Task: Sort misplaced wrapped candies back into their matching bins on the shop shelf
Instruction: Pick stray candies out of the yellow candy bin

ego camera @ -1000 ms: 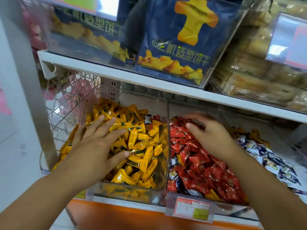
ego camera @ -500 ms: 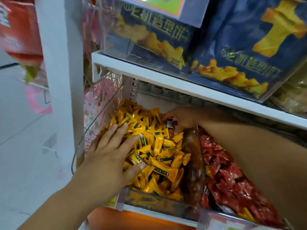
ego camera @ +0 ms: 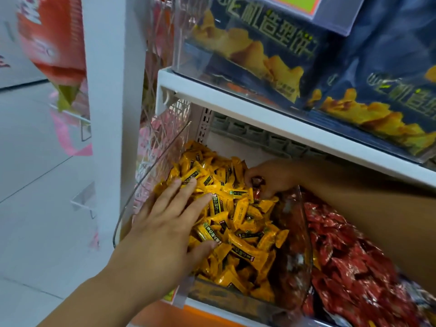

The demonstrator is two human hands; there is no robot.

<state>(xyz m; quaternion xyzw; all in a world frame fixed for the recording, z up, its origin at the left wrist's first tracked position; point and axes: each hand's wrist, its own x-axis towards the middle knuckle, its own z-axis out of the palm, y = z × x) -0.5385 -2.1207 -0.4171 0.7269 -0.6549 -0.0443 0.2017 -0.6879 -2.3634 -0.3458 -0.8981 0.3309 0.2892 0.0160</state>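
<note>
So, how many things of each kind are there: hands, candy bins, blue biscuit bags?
Hands: 2, left hand, right hand pinching a dark candy
Candy bins: 2, yellow bin, red bin
Blue biscuit bags: 2, left bag, right bag
Total: 6

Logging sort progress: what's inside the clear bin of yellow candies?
Yellow wrapped candies fill the clear bin. The left hand rests flat on them; the right hand pinches a dark red candy at the back. Anything under the hands or deeper is hidden.
</note>
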